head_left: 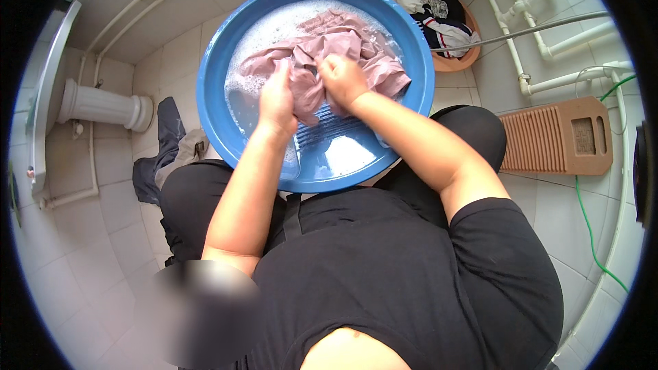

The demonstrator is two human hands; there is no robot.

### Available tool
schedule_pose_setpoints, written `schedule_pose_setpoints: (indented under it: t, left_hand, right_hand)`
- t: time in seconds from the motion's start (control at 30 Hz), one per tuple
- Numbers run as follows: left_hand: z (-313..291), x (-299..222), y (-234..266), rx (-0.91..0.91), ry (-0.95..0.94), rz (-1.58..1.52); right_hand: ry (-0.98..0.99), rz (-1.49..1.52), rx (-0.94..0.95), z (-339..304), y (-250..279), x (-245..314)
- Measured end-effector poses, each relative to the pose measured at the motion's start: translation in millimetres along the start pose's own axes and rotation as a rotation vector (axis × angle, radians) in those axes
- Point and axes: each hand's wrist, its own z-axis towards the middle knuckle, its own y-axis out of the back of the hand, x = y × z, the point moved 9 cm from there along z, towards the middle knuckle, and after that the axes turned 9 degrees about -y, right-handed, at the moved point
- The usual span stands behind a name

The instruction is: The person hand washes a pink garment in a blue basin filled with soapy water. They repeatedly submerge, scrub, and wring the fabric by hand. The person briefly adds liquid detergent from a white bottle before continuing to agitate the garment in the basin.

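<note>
A wet dusty-pink garment (343, 42) lies bunched in soapy water in a round blue basin (212, 96) between my knees. My left hand (277, 99) grips the cloth at its left side, thumb up. To the right of it, my right hand (341, 81) is closed in a fist round another fold. A stretch of the fabric hangs between the two hands, above a ridged blue washboard (325, 131) in the basin. White suds (255, 41) float mostly along the far and left sides. The garment's exact kind is hidden by its folds.
Behind the basin at right, an orange-brown tub (459, 63) holds black and white clothes. A brown washboard (538, 138) leans by wall pipes (569, 83) at right. Dark clothing (168, 133) lies on the tiled floor at left, near a white pedestal (106, 106). A grey hose (521, 40) crosses at right.
</note>
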Motion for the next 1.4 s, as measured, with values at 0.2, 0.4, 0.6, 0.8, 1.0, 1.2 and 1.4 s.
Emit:
schedule_pose_setpoints:
  t: [0.2, 0.4, 0.6, 0.8, 1.0, 1.2, 1.4]
  left_hand:
    - [38, -52, 77, -0.132, -0.296, 0.692]
    - [20, 24, 85, 0.321, 0.052, 1.848]
    - [13, 2, 83, 0.345, 0.091, 1.864]
    - [22, -7, 106, 0.267, -0.014, 1.525]
    - [36, 5, 142, -0.067, 0.193, 0.754]
    - [16, 1, 57, 0.017, 0.13, -0.409]
    - [-6, 56, 5, 0.305, 0.442, -0.558]
  right_hand:
    - [0.034, -0.118, 0.138, 20, -1, -15]
    - [0.225, -0.755, 0.463, -10, -41, -24]
    - [-0.139, -0.754, 0.349, 27, -5, -71]
    - [-0.252, -0.836, 0.173, 42, 1, -94]
    - [-0.044, -1.051, 0.24, 53, -21, -115]
    - [0.125, -0.28, -0.01, 20, 0, -17]
    - [0.416, 0.253, 0.246, -60, -32, 70]
